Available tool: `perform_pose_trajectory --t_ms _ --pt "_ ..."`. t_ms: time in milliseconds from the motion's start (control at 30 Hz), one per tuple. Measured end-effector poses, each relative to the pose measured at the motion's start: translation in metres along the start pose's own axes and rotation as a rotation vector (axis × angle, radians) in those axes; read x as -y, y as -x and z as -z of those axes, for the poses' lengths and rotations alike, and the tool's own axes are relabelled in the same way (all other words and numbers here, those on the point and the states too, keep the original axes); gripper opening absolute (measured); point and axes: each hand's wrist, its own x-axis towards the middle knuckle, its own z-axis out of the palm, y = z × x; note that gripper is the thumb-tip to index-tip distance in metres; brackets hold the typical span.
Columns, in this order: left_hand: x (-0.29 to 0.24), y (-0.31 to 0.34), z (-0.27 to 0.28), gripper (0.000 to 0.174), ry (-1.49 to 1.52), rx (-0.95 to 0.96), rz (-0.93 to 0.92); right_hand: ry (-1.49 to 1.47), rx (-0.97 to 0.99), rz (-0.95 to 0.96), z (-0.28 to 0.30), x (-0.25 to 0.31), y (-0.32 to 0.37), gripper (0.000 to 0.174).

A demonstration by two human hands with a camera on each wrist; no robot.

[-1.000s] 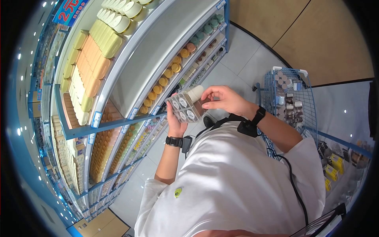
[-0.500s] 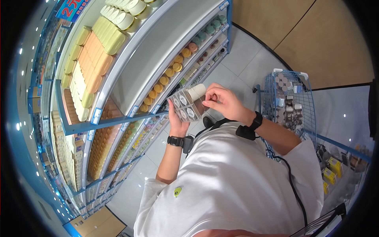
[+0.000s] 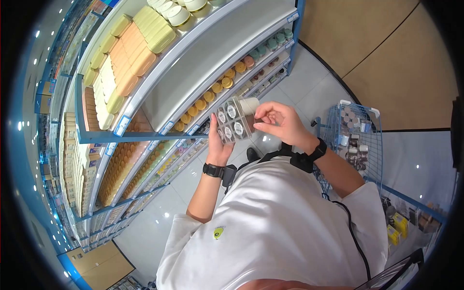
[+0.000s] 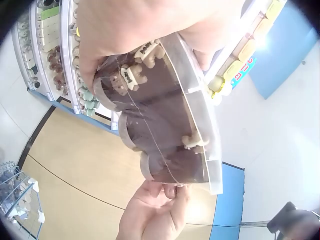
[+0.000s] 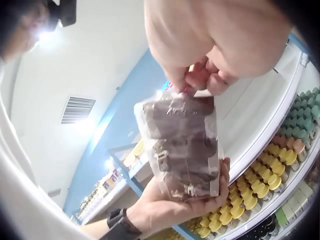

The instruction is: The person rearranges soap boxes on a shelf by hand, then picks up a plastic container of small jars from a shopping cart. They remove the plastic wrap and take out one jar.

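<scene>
My left hand [image 3: 221, 145] grips a film-wrapped pack of cups [image 3: 231, 121] with clear bases bearing round white labels; a white lid [image 3: 249, 105] shows at its far side. In the left wrist view the pack [image 4: 160, 125] is dark brown with small bear figures [image 4: 132, 77] and a white side strip [image 4: 212, 145]. At the pack's end, my right hand [image 3: 285, 126] pinches the clear wrap [image 5: 182, 100] between thumb and fingertips. From the right wrist, my left hand [image 5: 165, 207] supports the pack from below.
Curved shelves [image 3: 203, 53] stand ahead and left, with yellow and peach boxes [image 3: 130, 53], white-lidded cups [image 3: 179, 15] and yellow-lidded jars [image 3: 208, 96]. A blue wire cart [image 3: 372, 145] holding goods is on my right. Brown panels [image 3: 357, 38] rise beyond the tiled floor.
The head view has shifted, so the shelves sit further right. Between my hands the pack has turned slightly, its labels facing me more. My right fingers remain at its end.
</scene>
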Motion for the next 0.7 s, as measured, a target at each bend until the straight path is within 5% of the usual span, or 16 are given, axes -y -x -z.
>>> perform_pose_trajectory --t_ms 300,400,700 --pt "-0.005 -0.004 0.008 0.052 0.030 -0.030 0.048 0.081 0.124 -0.079 -0.003 0.002 -0.001 0.036" --pt "-0.005 -0.004 0.009 0.065 0.032 -0.083 0.047 0.062 0.119 -0.026 -0.005 -0.010 0.001 0.036" --pt "-0.003 0.009 -0.012 0.061 0.064 -0.090 0.214 0.186 -0.144 0.114 -0.026 -0.028 0.005 0.023"
